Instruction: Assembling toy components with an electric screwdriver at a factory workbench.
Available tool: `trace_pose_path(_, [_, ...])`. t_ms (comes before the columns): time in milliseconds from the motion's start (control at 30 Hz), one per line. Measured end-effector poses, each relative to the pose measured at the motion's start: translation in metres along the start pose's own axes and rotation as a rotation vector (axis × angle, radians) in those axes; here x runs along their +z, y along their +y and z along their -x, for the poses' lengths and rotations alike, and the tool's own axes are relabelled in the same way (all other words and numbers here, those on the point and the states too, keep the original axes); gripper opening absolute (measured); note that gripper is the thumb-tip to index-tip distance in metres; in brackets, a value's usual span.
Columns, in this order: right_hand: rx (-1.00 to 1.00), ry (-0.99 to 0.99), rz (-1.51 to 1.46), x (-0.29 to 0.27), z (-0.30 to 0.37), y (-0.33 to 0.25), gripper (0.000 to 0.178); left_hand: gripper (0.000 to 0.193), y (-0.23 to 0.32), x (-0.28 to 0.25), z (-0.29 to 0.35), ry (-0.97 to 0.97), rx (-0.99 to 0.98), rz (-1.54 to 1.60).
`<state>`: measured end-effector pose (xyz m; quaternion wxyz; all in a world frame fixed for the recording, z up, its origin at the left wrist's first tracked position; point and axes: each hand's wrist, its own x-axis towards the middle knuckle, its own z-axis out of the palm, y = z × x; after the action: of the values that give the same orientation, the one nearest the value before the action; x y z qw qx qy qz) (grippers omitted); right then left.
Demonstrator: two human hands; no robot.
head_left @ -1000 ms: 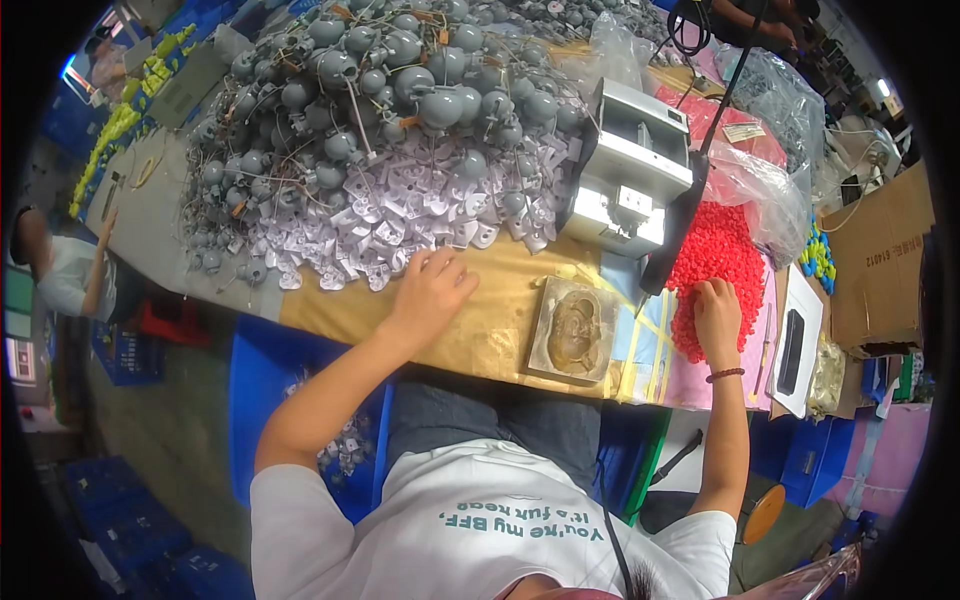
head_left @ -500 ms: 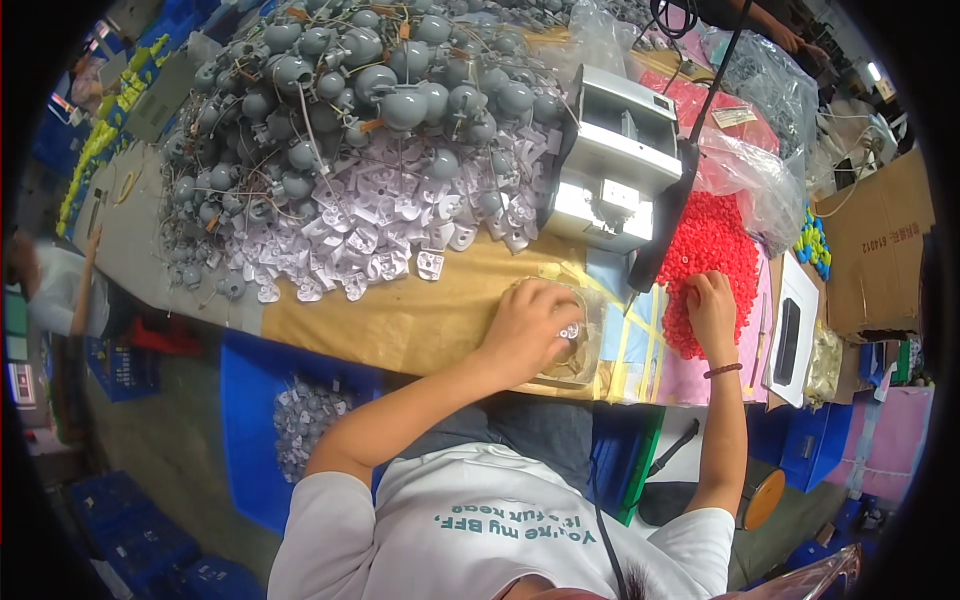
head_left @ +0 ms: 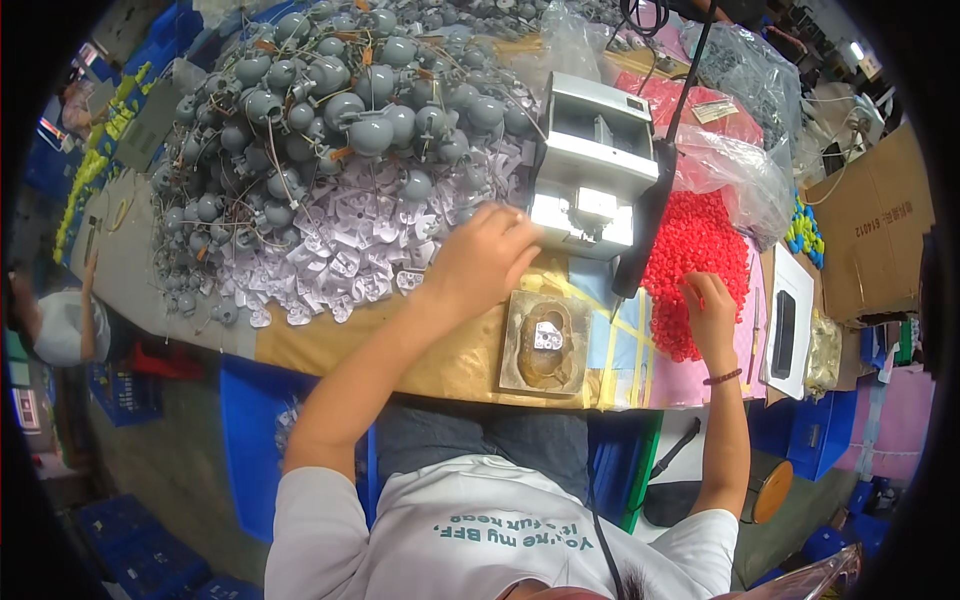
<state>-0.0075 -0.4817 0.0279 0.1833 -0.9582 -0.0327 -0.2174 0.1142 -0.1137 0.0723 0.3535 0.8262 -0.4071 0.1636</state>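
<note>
My left hand [head_left: 483, 262] is raised over the table between the heap of white plastic parts [head_left: 345, 240] and the silver-grey machine [head_left: 590, 165]. Its thumb stands apart from the fingers, and nothing shows in it. Just in front sits a square tan block [head_left: 512, 345] with a shaped hollow, where a small white plate with holes [head_left: 548, 336] lies. My right hand [head_left: 710, 305] rests in the pile of small red pieces [head_left: 700, 235], its fingers bent in a pinch. Whatever is between those fingertips is too small to see. A black pen-like tool [head_left: 648, 225] hangs tip down beside the machine.
Grey round-headed parts with wires [head_left: 370, 130] are heaped behind the white ones. Clear plastic bags [head_left: 750, 190] and a cardboard box [head_left: 880, 240] stand to the right. A white tray [head_left: 790, 320] lies beside the pink sheet. A blue bin [head_left: 250, 430] is below the table edge.
My left hand has left the tan block and moved up and left toward the machine, uncovering the white plate in the hollow. My right hand stays in the red pieces, its fingers slightly shifted.
</note>
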Motion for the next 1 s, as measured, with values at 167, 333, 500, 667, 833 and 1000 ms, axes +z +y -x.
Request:
trace_pose_path(167, [0.011, -0.005, -0.368, 0.004, 0.006, -0.067, 0.016, 0.012, 0.029, -0.029, -0.037, 0.016, 0.128, 0.091])
trace_pose_path(333, [-0.319, -0.017, -0.499, 0.054, 0.009, -0.132, 0.02, 0.013, 0.025, -0.055, -0.052, 0.079, 0.165, -0.129])
trace_pose_path(500, [-0.467, -0.001, -0.373, 0.079, 0.015, -0.136, 0.019, 0.012, 0.001, -0.071, -0.077, 0.135, 0.151, -0.244])
trace_pose_path(667, [-0.485, -0.006, -0.338, 0.074, 0.017, -0.141, 0.019, 0.014, -0.047, -0.033, -0.134, -0.008, 0.113, -0.472])
trace_pose_path(833, [-0.463, -0.046, -0.351, 0.07, 0.023, -0.145, 0.019, 0.02, -0.072, 0.028, -0.153, -0.291, -0.228, -0.841])
trace_pose_path(1000, [-0.41, -0.083, -0.328, 0.062, 0.029, -0.146, 0.025, 0.022, -0.081, 0.042, -0.151, -0.231, -0.279, -0.741])
